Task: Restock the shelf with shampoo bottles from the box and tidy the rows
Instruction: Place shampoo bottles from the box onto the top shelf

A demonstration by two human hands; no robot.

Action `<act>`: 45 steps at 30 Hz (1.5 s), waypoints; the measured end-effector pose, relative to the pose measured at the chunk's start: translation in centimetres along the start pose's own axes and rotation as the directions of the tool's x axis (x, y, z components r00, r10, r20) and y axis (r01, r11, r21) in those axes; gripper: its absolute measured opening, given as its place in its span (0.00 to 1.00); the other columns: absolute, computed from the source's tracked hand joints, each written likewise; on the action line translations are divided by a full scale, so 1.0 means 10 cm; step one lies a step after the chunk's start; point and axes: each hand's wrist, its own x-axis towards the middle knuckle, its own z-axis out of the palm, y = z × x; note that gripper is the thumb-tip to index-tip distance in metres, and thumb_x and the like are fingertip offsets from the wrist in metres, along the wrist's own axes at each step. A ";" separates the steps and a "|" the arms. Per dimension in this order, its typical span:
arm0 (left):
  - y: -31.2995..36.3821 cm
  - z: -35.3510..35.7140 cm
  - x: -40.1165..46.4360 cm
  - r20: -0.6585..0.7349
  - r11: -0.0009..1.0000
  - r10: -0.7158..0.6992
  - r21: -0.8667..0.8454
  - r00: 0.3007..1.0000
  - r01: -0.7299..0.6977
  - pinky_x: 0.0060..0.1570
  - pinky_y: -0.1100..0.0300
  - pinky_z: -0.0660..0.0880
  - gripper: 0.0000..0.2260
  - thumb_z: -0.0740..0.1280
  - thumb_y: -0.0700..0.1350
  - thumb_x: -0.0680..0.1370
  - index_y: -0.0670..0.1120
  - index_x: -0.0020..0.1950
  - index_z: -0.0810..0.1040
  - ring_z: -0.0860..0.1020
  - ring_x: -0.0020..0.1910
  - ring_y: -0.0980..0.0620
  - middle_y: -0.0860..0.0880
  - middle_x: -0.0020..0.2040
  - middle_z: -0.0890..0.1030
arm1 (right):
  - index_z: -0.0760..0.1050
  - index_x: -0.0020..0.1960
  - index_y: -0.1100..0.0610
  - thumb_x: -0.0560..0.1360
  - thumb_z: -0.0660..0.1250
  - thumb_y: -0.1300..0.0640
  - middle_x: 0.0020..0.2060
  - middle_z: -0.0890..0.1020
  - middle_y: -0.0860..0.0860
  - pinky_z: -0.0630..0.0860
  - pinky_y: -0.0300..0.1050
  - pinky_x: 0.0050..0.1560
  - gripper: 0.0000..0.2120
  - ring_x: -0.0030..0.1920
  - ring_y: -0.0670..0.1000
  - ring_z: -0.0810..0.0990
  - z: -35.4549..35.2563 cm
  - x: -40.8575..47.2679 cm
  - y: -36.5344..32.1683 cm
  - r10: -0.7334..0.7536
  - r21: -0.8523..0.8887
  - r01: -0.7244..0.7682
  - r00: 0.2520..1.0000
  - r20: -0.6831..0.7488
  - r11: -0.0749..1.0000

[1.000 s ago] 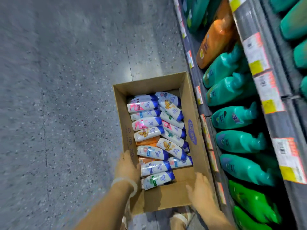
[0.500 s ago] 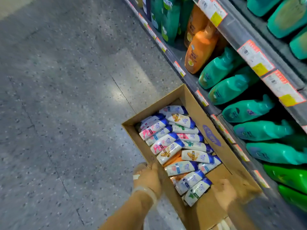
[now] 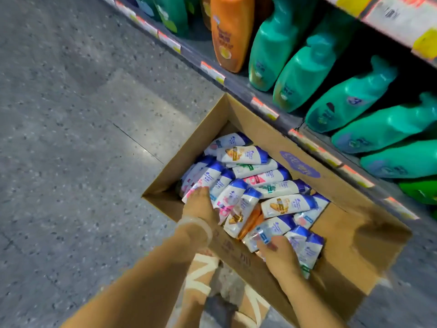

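Observation:
An open cardboard box (image 3: 272,143) stands on the floor against the shelf, filled with several white shampoo bottles with blue caps (image 3: 286,204) lying flat. My left hand (image 3: 201,205), with a pale bracelet on its wrist, rests on the bottles at the box's left side, fingers stretched forward over a white bottle (image 3: 203,181). My right hand (image 3: 279,255) lies on the bottles at the near end, against a white and blue bottle (image 3: 307,252); blur hides its fingers. Green bottles (image 3: 354,98) and an orange bottle (image 3: 228,31) fill the bottom shelf.
The shelf edge with price tags (image 3: 262,107) runs diagonally right beside the box. A higher shelf rail with labels (image 3: 399,17) overhangs at the top right. Grey speckled floor (image 3: 82,138) spreads to the left. My sandalled feet (image 3: 201,278) stand just before the box.
Both hands have left the box's near rim and reached inside onto the bottles. The view has swung closer to the box and shelf.

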 end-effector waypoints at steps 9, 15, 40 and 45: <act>-0.42 0.12 1.07 -0.062 0.995 -0.017 0.101 0.998 0.023 0.65 0.54 0.66 0.22 0.64 0.38 0.76 0.42 0.69 0.64 0.70 0.65 0.42 0.41 0.66 0.71 | 0.73 0.58 0.61 0.72 0.70 0.54 0.53 0.79 0.55 0.69 0.41 0.45 0.18 0.54 0.57 0.78 0.84 0.95 -0.38 -0.070 0.146 0.088 0.990 -0.124 0.985; -0.49 0.20 1.32 0.026 0.999 -0.023 0.037 0.999 0.022 0.62 0.56 0.68 0.29 0.72 0.46 0.71 0.43 0.69 0.67 0.73 0.63 0.44 0.44 0.64 0.75 | 0.72 0.60 0.61 0.69 0.71 0.48 0.56 0.79 0.57 0.69 0.42 0.47 0.25 0.55 0.57 0.78 1.23 1.24 -0.74 0.135 0.300 -0.085 0.979 -0.150 0.950; 0.04 -0.25 0.17 -0.084 0.789 0.071 -0.605 0.994 -0.107 0.37 0.64 0.76 0.21 0.77 0.40 0.64 0.46 0.49 0.68 0.76 0.38 0.52 0.50 0.41 0.77 | 0.60 0.60 0.56 0.60 0.74 0.53 0.54 0.73 0.55 0.74 0.49 0.47 0.34 0.52 0.56 0.75 -0.09 0.10 -1.16 -0.104 0.445 0.186 0.974 -0.203 0.876; 0.54 -0.85 -0.48 -0.163 0.692 0.153 -0.687 0.975 -0.223 0.39 0.62 0.75 0.22 0.77 0.39 0.65 0.46 0.51 0.67 0.75 0.36 0.59 0.54 0.39 0.76 | 0.60 0.56 0.55 0.64 0.75 0.63 0.41 0.71 0.46 0.71 0.38 0.35 0.29 0.39 0.47 0.74 -0.63 -0.72 -1.51 -0.183 0.436 0.338 0.915 -0.359 0.834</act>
